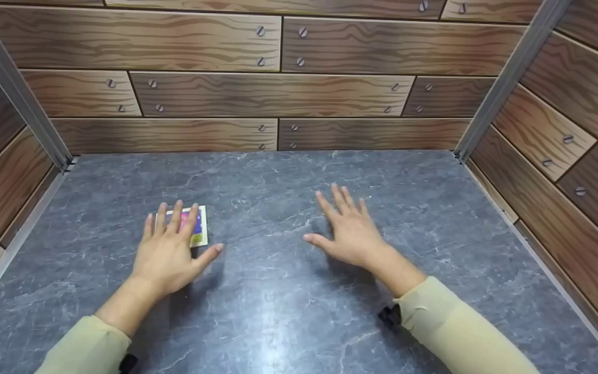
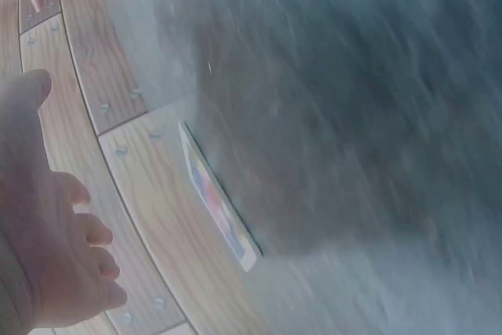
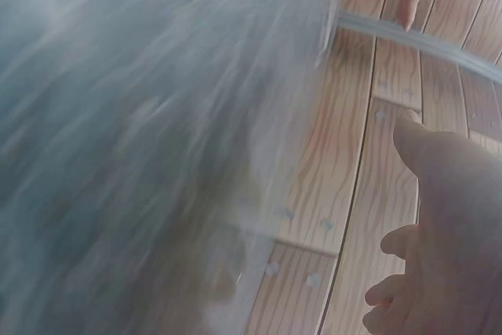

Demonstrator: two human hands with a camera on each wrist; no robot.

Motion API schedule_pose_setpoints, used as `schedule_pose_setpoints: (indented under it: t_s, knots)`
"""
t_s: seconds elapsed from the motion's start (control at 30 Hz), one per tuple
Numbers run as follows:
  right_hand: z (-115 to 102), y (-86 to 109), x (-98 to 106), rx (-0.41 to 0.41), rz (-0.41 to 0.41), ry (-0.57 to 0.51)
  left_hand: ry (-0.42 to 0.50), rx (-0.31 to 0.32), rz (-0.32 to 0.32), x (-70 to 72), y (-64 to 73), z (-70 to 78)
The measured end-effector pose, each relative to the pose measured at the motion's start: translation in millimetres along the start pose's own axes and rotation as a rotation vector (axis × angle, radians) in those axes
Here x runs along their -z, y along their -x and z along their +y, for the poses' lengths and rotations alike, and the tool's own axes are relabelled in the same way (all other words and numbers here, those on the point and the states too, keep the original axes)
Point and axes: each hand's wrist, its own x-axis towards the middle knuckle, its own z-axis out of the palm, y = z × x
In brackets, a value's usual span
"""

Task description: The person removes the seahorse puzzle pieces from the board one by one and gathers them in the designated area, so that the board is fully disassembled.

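Bright overhead light leaves white glare on the near part of the grey tabletop point(image 1: 273, 317) and soft shadows under the left hand point(image 1: 166, 257) and right hand point(image 1: 353, 236). Both wrist views are hazy, the tabletop blurred into streaks.

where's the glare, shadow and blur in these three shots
Head view: fairly sharp, with a bright glare patch on the near middle of the tabletop and soft shadows by the left hand and right hand; left wrist view: hazy, tabletop streaked and darkly shadowed, card print unclear; right wrist view: tabletop smeared, wall planks clearer.
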Motion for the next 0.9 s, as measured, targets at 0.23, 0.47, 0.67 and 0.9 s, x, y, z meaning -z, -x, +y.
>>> schedule_pose_setpoints:
  t_s: [0.23, 0.47, 0.67, 0.9]
  knots:
    - [-48.2, -18.3, -5.9, 0.123, -0.033, -0.013, -0.024, -0.003, 0.007, 7.4, 8.0, -22.4]
    - [-95.1, -35.5, -18.2, 0.255, -0.094, 0.013, -0.034, -0.004, 0.006, 5.9, 16.0, -43.6]
    - [-125.3, -50.7, -31.3, 0.356, -0.148, 0.021, -0.04, -0.007, 0.001, 1.1, 20.8, -55.5]
    - [-149.0, -70.1, -44.7, 0.409, -0.191, 0.018, -0.039, 0.004, -0.034, -2.9, 21.4, -65.5]
